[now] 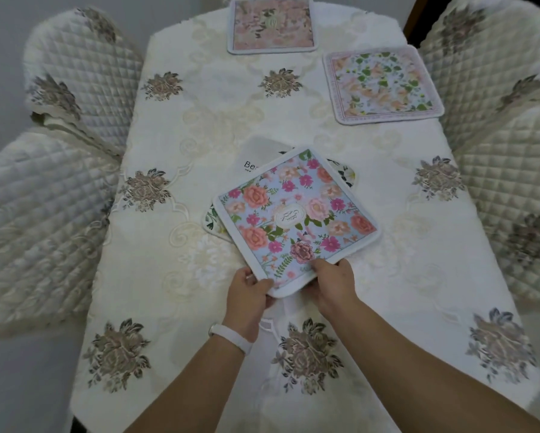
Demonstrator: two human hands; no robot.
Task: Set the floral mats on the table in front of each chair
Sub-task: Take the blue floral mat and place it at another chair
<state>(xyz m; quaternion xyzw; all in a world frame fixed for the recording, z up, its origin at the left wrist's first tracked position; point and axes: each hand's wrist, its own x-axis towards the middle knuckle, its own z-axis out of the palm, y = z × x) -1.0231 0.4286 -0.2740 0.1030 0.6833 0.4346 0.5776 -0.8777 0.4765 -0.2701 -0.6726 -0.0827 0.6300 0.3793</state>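
- Blue floral mat (295, 218), table centre: soft, light, likely floppy.
- Left hand (250, 290) and right hand (332, 284) pinch its 6 o'clock corner.
- Remaining mats (345, 175) apparently lie underneath.
- Grip opposite edges; carry flat.

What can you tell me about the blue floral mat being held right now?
The blue floral mat is a roughly square, soft-looking fabric piece with rounded corners and a white border. Pink, peach and magenta flowers cover a pale blue ground around a white oval emblem. It sits rotated over a small stack at the table's middle. The left hand and right hand each have a grip on its near corner.
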